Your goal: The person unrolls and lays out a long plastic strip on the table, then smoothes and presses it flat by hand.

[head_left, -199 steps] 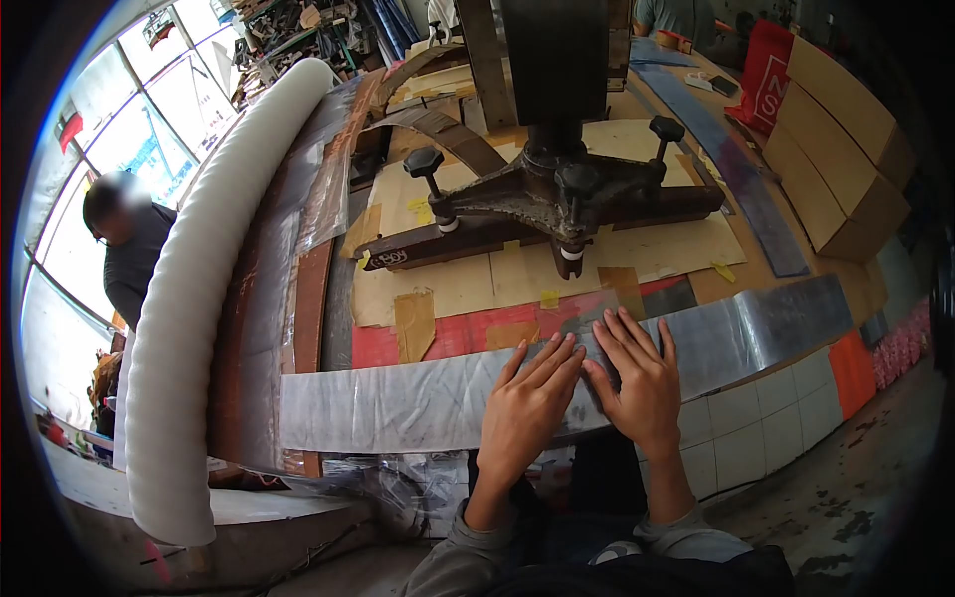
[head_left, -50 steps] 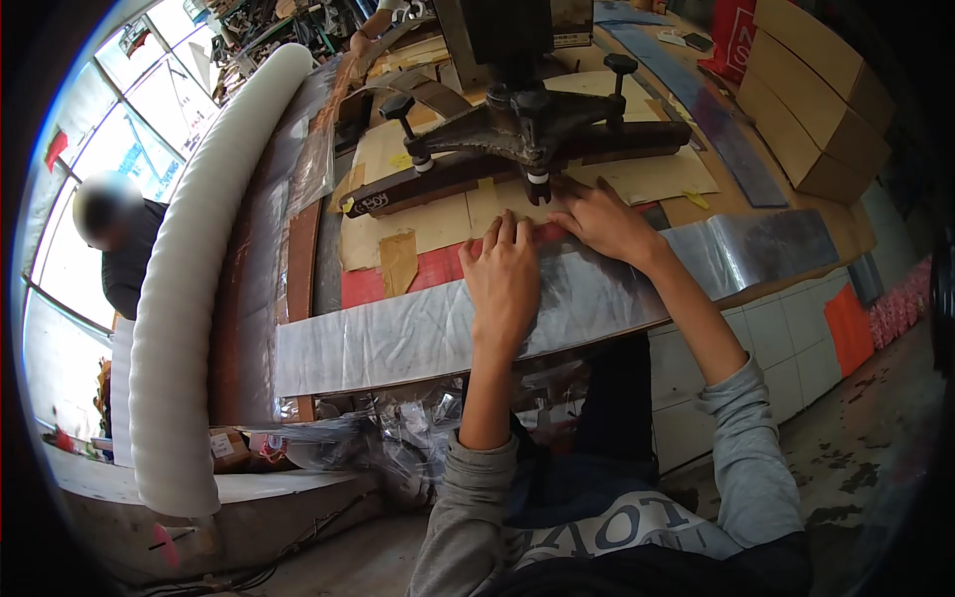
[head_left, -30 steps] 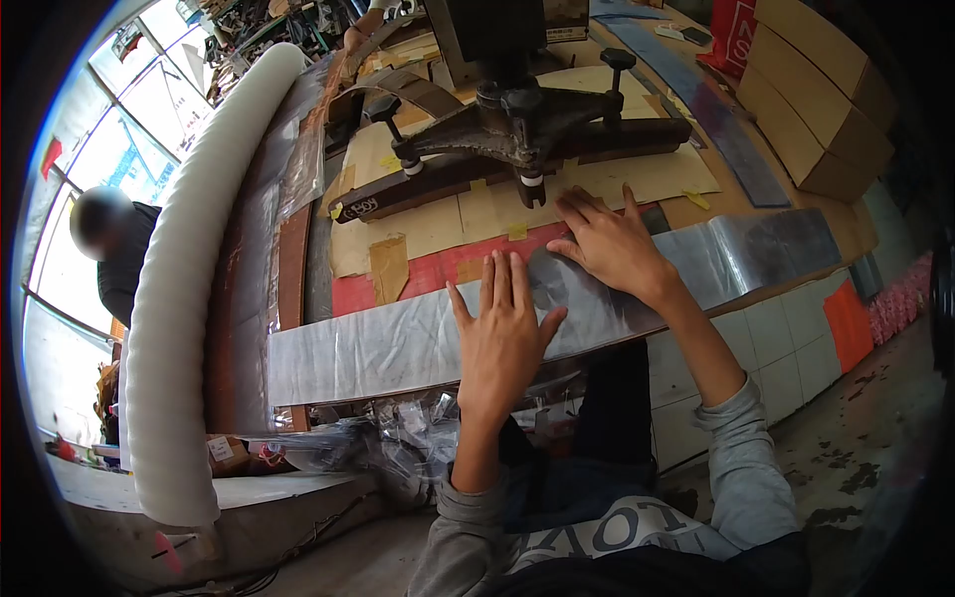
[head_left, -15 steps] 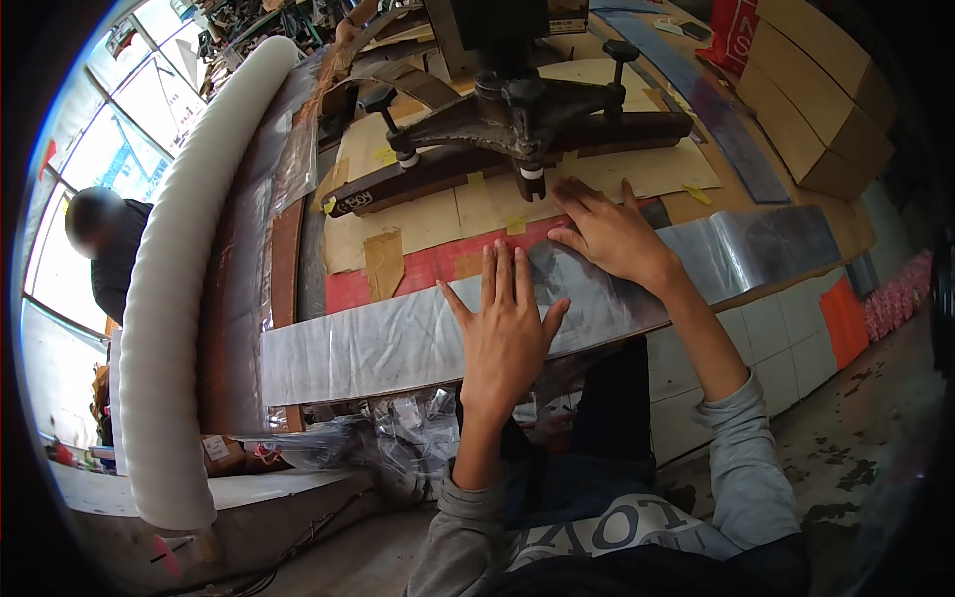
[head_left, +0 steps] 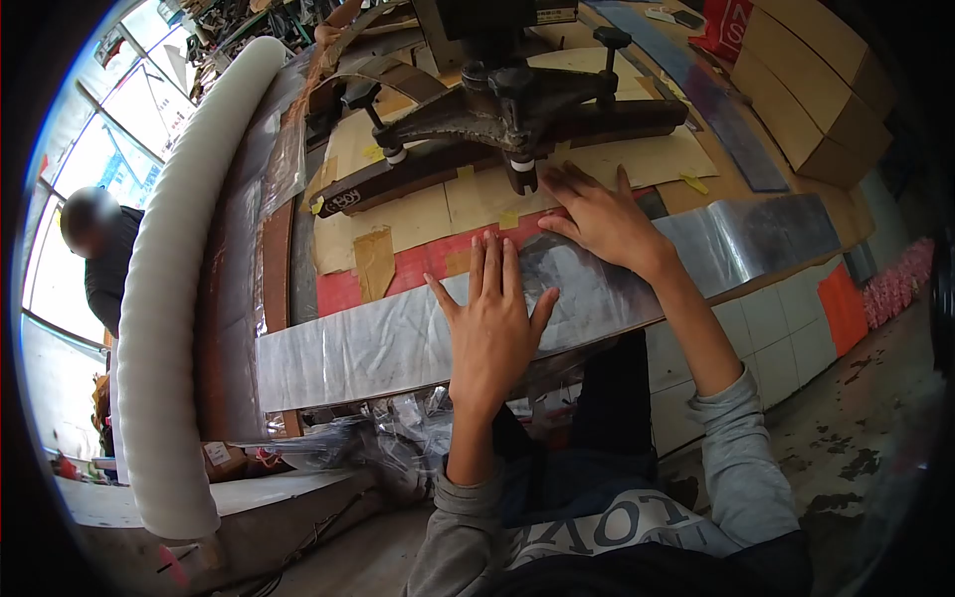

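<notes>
My left hand (head_left: 492,323) lies flat, fingers spread, on the clear plastic strip (head_left: 348,348) along the table's front edge, its fingertips over the red sheet (head_left: 338,289). My right hand (head_left: 602,224) is to its right with fingers apart, resting across the strip's back edge, its fingertips near the pale board (head_left: 418,209). Neither hand holds anything. Just behind the right fingertips is the dark metal bar (head_left: 448,169) beneath the press frame (head_left: 468,119) with its black knobs. Pieces of tan tape (head_left: 374,264) lie over the board and red sheet.
A white foam roll (head_left: 179,298) runs along the left side. Beyond it stands a person (head_left: 104,249) in dark clothing. Cardboard boxes (head_left: 806,90) and a red bag (head_left: 724,28) are at the back right. Another person's hand (head_left: 326,34) shows at the far back left.
Since the earliest frame my right hand has moved back towards the press bar, and my left hand slightly left. Over the last second both hands stay nearly still while the view shifts a little.
</notes>
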Motion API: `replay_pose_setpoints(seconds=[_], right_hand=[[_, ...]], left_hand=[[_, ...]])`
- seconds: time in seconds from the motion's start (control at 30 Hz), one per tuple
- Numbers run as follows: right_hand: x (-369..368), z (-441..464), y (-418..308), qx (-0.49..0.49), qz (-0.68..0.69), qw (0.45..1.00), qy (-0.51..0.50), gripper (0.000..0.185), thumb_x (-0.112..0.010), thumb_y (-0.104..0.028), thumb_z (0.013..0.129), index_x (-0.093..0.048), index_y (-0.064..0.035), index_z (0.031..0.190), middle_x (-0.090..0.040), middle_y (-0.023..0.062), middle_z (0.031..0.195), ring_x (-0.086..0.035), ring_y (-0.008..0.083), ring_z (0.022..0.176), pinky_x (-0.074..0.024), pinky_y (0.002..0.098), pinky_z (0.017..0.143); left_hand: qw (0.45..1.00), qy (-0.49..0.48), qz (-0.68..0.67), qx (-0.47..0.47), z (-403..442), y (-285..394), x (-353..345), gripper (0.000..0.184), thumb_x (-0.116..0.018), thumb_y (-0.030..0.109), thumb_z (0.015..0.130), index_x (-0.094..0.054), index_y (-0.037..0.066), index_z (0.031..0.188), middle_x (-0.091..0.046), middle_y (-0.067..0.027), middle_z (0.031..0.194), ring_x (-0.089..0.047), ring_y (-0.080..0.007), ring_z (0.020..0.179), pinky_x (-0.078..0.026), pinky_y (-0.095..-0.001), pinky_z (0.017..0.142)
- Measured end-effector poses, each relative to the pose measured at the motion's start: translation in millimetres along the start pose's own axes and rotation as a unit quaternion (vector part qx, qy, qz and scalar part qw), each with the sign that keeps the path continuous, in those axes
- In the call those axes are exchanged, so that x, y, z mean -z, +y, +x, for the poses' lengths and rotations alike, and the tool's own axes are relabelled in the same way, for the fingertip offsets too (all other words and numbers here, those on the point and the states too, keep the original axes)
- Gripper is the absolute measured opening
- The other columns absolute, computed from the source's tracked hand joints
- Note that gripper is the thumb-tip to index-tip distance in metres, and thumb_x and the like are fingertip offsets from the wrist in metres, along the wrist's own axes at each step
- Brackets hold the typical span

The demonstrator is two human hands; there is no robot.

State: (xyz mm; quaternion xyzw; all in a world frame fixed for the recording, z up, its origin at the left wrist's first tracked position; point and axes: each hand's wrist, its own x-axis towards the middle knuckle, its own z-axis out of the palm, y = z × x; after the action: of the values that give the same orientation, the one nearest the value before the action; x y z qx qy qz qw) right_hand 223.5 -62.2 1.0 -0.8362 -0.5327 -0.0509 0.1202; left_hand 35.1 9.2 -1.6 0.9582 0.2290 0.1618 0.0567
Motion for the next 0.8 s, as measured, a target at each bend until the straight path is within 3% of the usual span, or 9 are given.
replay_pose_setpoints(seconds=[0.33,0.43,0.8], right_hand=[[-0.3,3.5,3.8,-0.007,0.011,1.0,-0.011,0.064,-0.047,-0.053,0.092,-0.04,-0.0129,0.141,-0.04,0.0082,0.146,-0.035,0.0283,0.137,-0.0224,0.0697,0.104],[-1.5,2.9,4.3,0.006,0.026,1.0,0.01,0.064,-0.048,-0.052,0.092,-0.044,-0.006,0.137,-0.043,0.0101,0.144,-0.037,0.0266,0.136,-0.0224,0.0712,0.104],[-2.4,2.8,5.1,0.01,0.028,0.999,0.018,0.062,-0.048,-0.05,0.093,-0.045,-0.0062,0.136,-0.046,0.0086,0.142,-0.038,0.0243,0.136,-0.023,0.0704,0.105]], left_hand=[[1.0,0.006,-0.005,-0.001,4.8,0.7,-3.1,0.069,-0.05,0.048,0.093,-0.038,0.0,0.141,-0.035,-0.0181,0.149,-0.03,-0.0307,0.14,-0.013,-0.0678,0.108],[1.0,0.006,-0.006,0.0,5.1,1.2,-3.4,0.068,-0.05,0.047,0.093,-0.038,0.0,0.141,-0.035,-0.0184,0.149,-0.03,-0.0309,0.14,-0.013,-0.0678,0.108],[1.0,0.004,-0.017,0.003,6.2,1.8,-3.0,0.068,-0.051,0.046,0.093,-0.039,-0.001,0.141,-0.036,-0.0186,0.149,-0.031,-0.032,0.14,-0.011,-0.0672,0.109]])
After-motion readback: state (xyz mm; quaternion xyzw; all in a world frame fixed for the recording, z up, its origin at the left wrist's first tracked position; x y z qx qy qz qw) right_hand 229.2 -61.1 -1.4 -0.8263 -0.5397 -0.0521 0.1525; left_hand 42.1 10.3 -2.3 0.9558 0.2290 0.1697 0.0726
